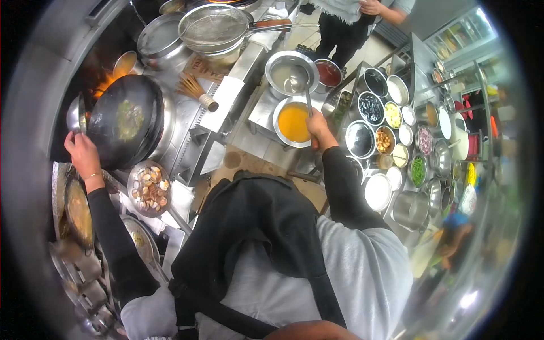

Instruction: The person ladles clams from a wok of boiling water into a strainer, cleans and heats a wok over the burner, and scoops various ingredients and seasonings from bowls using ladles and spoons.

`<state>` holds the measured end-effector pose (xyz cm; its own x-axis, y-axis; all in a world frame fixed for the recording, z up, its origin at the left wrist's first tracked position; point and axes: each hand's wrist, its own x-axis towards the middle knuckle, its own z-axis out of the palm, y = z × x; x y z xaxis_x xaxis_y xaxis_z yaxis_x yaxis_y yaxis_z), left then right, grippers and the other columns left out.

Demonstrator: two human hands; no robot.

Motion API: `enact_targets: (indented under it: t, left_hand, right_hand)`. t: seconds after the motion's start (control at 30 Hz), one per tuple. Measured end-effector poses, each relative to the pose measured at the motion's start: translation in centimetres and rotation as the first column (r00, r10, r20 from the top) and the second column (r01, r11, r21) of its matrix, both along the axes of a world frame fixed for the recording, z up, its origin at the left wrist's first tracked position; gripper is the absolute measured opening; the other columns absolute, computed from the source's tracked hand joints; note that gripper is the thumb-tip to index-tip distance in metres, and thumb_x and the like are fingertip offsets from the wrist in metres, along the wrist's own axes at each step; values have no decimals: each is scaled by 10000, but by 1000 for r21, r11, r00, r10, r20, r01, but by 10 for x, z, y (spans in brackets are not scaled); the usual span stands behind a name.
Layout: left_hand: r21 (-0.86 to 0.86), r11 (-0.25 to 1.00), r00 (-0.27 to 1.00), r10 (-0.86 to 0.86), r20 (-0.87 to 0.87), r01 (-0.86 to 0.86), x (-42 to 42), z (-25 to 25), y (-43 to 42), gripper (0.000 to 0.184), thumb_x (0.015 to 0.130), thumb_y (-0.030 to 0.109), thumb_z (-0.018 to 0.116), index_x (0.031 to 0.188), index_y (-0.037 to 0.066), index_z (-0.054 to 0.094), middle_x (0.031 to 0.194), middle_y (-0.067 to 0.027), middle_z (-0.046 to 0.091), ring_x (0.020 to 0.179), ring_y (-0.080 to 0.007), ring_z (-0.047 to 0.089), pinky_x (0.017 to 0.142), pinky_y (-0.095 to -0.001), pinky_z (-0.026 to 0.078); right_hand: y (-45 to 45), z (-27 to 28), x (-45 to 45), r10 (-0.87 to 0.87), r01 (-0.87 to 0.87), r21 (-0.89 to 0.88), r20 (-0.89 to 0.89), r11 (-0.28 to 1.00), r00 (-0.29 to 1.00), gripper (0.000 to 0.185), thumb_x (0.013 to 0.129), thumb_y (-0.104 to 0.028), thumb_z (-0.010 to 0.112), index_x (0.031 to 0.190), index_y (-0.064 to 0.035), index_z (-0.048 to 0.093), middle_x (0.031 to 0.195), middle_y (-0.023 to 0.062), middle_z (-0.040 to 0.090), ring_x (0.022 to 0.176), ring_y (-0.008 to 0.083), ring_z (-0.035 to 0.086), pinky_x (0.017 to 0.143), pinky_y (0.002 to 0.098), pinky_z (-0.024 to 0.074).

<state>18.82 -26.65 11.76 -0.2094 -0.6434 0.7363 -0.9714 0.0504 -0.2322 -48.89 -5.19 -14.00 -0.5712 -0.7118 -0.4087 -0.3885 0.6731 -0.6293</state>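
My right hand (321, 129) is closed round the handle of a ladle (309, 102). The ladle's bowl rests in a steel basin of cloudy liquid (275, 63). Just below that basin stands a pot of orange-yellow liquid (293, 123). At the left, my left hand (85, 156) has its fingers curled at the near-left edge of a black wok (105, 139). They meet the lower end of a shiny, rounded metal piece (74, 115); what exactly they grip is unclear. Chopped green food (130, 120) lies in the wok, and flames (105, 85) rise behind it.
A strainer of clams (150, 190) sits nearer me, right of my left forearm. Beyond the wok are a wire-mesh skimmer (212, 28) and a bamboo brush (195, 93). Several ingredient bowls (371, 107) crowd the right counter. A person (345, 28) stands at the far side.
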Motion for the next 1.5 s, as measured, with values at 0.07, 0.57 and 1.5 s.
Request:
enact_targets:
  t: [0.07,0.57,1.5]
  left_hand:
    - [-14,1000,1000,-13,28,13,0,3,8,120,1001,180,656,1024,62,659,1305,-190,597,987,-393,709,751,-464,636]
    - [-55,998,1000,-13,-27,12,20,-24,21,117,983,171,679,989,55,681,1294,-176,617,1009,-364,695,815,-438,610]
    - [121,937,-541,291,-789,327,19,-145,3,181,1006,35,575,1117,-109,571,940,-187,665,689,-265,705,642,-372,664]
  right_hand:
    - [0,-1,0,17,-17,-25,29,1000,999,693,890,-28,492,1578,-50,411,855,225,727,572,281,700,504,406,541]
    - [34,73,-4,-87,479,-79,945,874,315,657,1019,-15,515,1607,-45,225,618,-21,424,459,96,408,409,256,326]
    - [-134,246,360,799,-706,-421,487,569,354,752,971,-55,589,1645,-63,257,757,35,576,460,97,467,413,289,398]
